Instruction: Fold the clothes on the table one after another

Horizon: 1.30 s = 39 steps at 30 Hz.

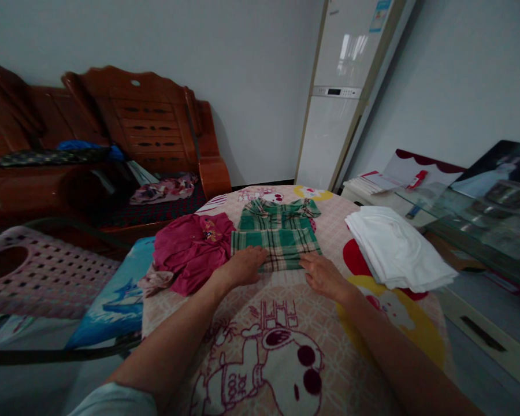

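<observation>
A green plaid shirt (279, 240) lies on the round table, its lower part folded up toward the collar at the far end. My left hand (248, 264) rests flat on the near left corner of the fold, fingers stretched out. On the near right corner lies my right hand (321, 273), its fingers also extended on the cloth. Just left of the shirt is a crumpled magenta garment (195, 248) with a small embroidered patch. A folded stack of white cloth (396, 248) sits at the table's right side.
A cartoon-patterned tablecloth (316, 323) covers the table. Wooden seating (143, 127) stands behind at left, with a woven pink chair back (47, 271) and blue cushion (121, 294) nearer. On the right are a glass shelf (459, 225) and drawers (485, 335); a tall white air conditioner (333, 127) stands behind.
</observation>
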{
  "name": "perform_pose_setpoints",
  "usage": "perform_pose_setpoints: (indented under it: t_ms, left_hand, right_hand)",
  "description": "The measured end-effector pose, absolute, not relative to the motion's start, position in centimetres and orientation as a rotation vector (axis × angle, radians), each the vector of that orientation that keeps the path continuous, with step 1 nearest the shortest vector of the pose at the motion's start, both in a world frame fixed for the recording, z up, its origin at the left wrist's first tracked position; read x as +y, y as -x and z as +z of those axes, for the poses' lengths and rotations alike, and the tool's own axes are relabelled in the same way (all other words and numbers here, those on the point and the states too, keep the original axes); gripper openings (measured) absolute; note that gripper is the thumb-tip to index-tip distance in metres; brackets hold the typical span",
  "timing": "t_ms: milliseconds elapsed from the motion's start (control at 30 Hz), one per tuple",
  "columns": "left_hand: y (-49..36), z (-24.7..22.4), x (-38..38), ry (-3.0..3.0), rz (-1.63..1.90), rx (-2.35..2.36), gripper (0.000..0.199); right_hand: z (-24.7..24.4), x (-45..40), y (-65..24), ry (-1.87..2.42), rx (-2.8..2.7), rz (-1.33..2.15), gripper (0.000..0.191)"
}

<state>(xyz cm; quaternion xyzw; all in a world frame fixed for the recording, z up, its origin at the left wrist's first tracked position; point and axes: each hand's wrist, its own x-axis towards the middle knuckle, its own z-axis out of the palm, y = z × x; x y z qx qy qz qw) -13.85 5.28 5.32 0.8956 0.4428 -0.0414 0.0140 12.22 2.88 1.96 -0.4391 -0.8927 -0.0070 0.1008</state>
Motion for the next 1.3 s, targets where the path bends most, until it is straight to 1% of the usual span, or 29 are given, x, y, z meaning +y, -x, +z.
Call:
perform_pose_setpoints:
  t_ms: [133, 267, 433, 533, 667, 733, 800, 900, 1033, 1167, 1233, 1300]
  left_hand:
    - [12.6, 5.1, 5.1, -2.815, -0.180, 1.501, 0.046]
    - [12.4, 5.7, 4.8, -2.812, -0.200, 1.530, 0.040]
    - [12.7, 5.6, 4.5, -2.831, -0.212, 1.508, 0.048]
    - [12.3, 4.6, 5.0, -2.838, -0.162, 1.577, 0.040]
    - [11.4, 3.6, 5.8, -2.836, -0.014, 1.636, 0.029]
    - [11.0, 3.4, 5.9, -2.824, 0.027, 1.648, 0.026]
    - [10.8, 3.5, 5.8, -2.808, 0.030, 1.671, 0.028]
    - [11.0, 4.0, 5.8, -2.795, -0.002, 1.679, 0.032]
    - [12.2, 4.8, 6.1, -2.756, -0.082, 1.684, 0.035]
    - [13.3, 5.2, 6.7, -2.714, -0.134, 1.705, 0.036]
    - [13.8, 5.4, 6.9, -2.727, -0.080, 1.652, 0.037]
    - [14.2, 5.7, 6.9, -2.744, 0.028, 1.471, 0.041]
  right_hand:
    - [0.8, 3.1, -12.0, 1.383, -2.637, -0.178, 0.023]
    - [0.4, 3.7, -12.0, 1.442, -2.595, -0.196, 0.024]
    - [0.5, 3.5, -12.0, 1.417, -2.594, -0.232, 0.024]
    - [0.3, 3.5, -12.0, 1.445, -2.575, -0.268, 0.026]
    - [0.1, 3.5, -11.7, 1.441, -2.504, -0.299, 0.017]
    - [0.2, 3.5, -11.3, 1.413, -2.482, -0.332, 0.022]
    - [0.3, 3.4, -10.8, 1.415, -2.477, -0.367, 0.025]
    - [0.3, 3.6, -10.3, 1.483, -2.475, -0.389, 0.019]
    - [-0.3, 4.1, -11.1, 1.568, -2.397, -0.330, 0.031]
    - [-0.4, 4.4, -12.7, 1.546, -2.293, -0.141, 0.031]
    - [0.2, 4.3, -13.4, 1.526, -2.229, -0.013, 0.030]
    - [1.2, 3.9, -14.1, 1.508, -2.190, 0.145, 0.030]
